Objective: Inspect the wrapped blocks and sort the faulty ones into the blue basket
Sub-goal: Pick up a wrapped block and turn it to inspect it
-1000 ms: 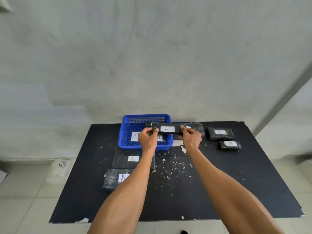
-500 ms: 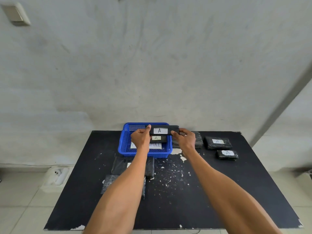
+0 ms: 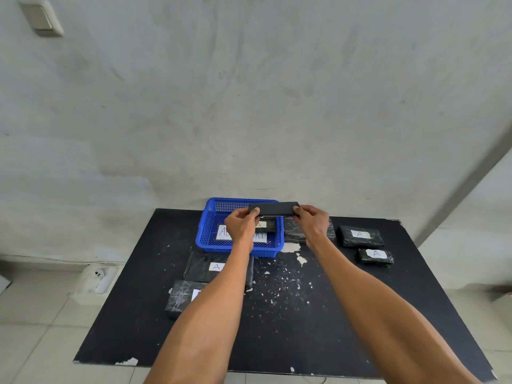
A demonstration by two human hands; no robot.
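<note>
A long black wrapped block (image 3: 274, 208) hangs above the right half of the blue basket (image 3: 207, 234). My left hand (image 3: 241, 227) pinches its left end and my right hand (image 3: 312, 223) pinches its right end. A plain dark side of the block faces me, with its label out of sight. Inside the basket lie a white paper sheet with writing (image 3: 223, 232) and a small block marked A (image 3: 263, 225), partly behind my left hand.
Black table (image 3: 304, 322) with white paint chips. Wrapped blocks marked A lie at right (image 3: 361, 236) (image 3: 375, 256), one behind my right hand (image 3: 295, 231), and two at left under my left forearm (image 3: 206, 267) (image 3: 181, 297). A wall stands just behind the table.
The block has turned in my hands, so its A label no longer faces me. It stays over the basket, held at both ends.
</note>
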